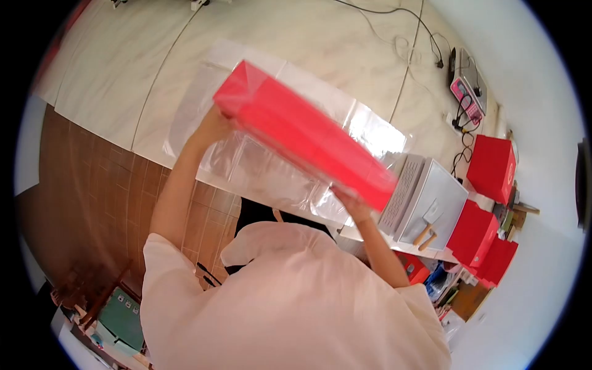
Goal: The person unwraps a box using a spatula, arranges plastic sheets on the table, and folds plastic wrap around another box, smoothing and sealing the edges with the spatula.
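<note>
A long red box (pixel 308 132), a little blurred, is held at a slant above the table. My left hand (pixel 217 125) grips its left end from the near side, fingers bent round the lower edge. Lower right, my right hand (pixel 353 203) holds the near side close to the other end, its fingers partly hidden by the box. Beneath the box a shiny clear plastic sheet (pixel 228 161) lies spread on the pale marbled table (pixel 185 37), reaching its front edge.
To the right stands a grey metal case (pixel 441 191) with a scraper (pixel 428 219) on top. Several red boxes (pixel 490 166) are beyond it. A scale with a pink panel (pixel 467 98) and loose black cables (pixel 425 28) lie at the back right. Brown tiled floor (pixel 111 179) shows left.
</note>
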### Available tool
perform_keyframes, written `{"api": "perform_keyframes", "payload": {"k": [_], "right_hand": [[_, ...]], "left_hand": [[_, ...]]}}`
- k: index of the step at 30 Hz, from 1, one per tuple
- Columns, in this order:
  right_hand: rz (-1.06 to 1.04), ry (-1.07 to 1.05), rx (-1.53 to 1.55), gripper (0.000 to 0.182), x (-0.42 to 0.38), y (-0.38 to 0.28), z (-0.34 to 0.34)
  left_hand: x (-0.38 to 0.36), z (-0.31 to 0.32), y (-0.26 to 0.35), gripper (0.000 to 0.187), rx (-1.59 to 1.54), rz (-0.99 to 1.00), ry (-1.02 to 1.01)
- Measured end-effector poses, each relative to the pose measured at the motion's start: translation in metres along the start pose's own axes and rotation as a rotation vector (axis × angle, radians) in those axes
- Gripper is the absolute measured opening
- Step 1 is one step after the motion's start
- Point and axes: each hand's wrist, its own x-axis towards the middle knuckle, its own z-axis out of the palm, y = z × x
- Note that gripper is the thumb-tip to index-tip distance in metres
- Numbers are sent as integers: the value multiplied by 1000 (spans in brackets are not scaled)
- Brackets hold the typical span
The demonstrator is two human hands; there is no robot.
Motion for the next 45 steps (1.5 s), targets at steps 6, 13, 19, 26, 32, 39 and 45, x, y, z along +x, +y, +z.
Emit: {"api": "perform_keyframes", "payload": {"k": [6,13,19,26,32,39,45], "right_hand": [[534,75,857,73,111,-37,-129],[995,-24,1352,62,106,-39,-163],[1025,-37,1399,65,20,-38,-113],[1014,6,1392,71,-24,-72,-135],[931,-14,1389,84,-53,-78,-141],[717,42,1374,93,-65,-65,-134],[742,18,1457,97,-62,-73,-137]], "left_hand": [[54,-9,99,76,-264,-175,14],[2,14,136,69,-579,-504,-56],[-75,42,98,62,-630,-633,7],[-141,49,134,72,-664,-676,125],[-205,53,136,79,-594,-713,65],[-207,1,127,76,-266,-782,-433],[-34,18,136,75,-749,-535,56]]}}
